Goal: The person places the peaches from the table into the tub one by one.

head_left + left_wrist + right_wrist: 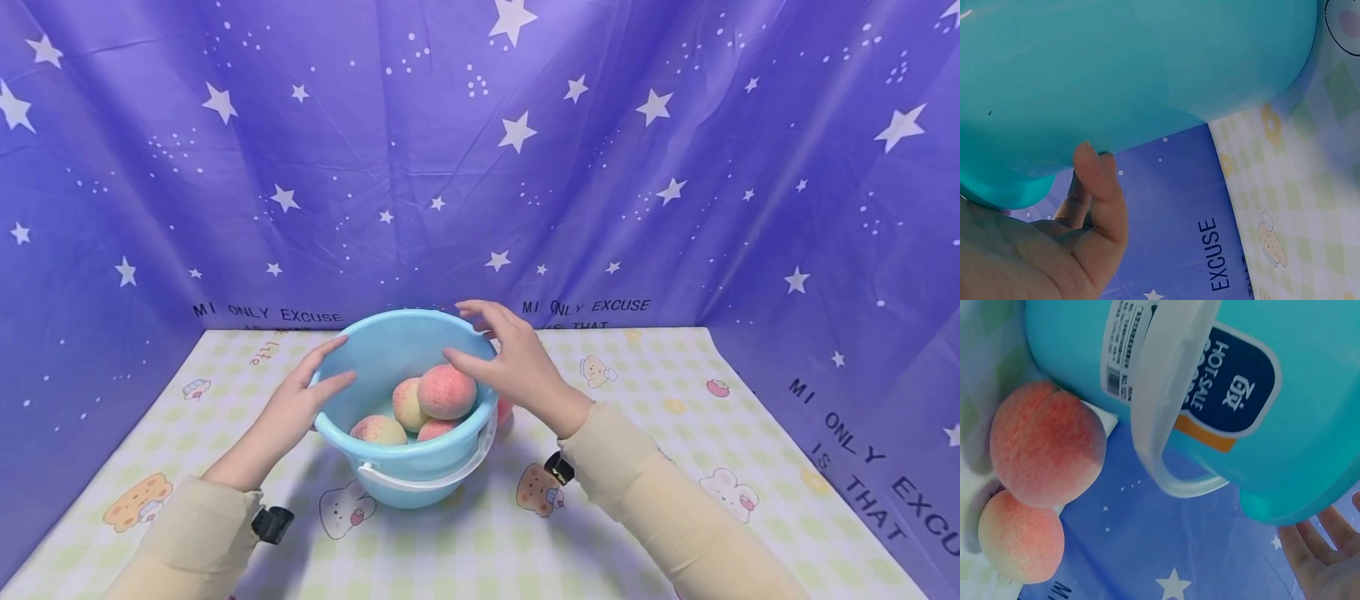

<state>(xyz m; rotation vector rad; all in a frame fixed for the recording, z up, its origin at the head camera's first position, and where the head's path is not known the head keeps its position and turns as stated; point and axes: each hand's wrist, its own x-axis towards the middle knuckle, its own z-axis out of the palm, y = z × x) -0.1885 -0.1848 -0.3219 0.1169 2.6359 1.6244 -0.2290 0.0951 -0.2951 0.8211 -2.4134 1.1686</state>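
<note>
A light blue bucket (360, 350) is near the middle of the table, with several peaches (447, 392) inside it. My left hand (288, 408) holds the rim on the left; its thumb reaches over the inside, and the left wrist view shows curled fingers (1107, 187) against the outer wall. At the right of the rim, my right hand (517, 358) holds on with the thumb inside and the other fingers at the outer side. The white handle (435, 479) hangs down over the front. Two more peaches (1047, 444) lie outside, beside the bucket, in the right wrist view.
A checked tablecloth (637, 517) with cartoon prints covers the table. Purple curtains (450, 167) with white stars stand behind and at both sides. A label (1229, 381) is stuck on the bucket's wall. Each wrist carries a black strap (273, 523).
</note>
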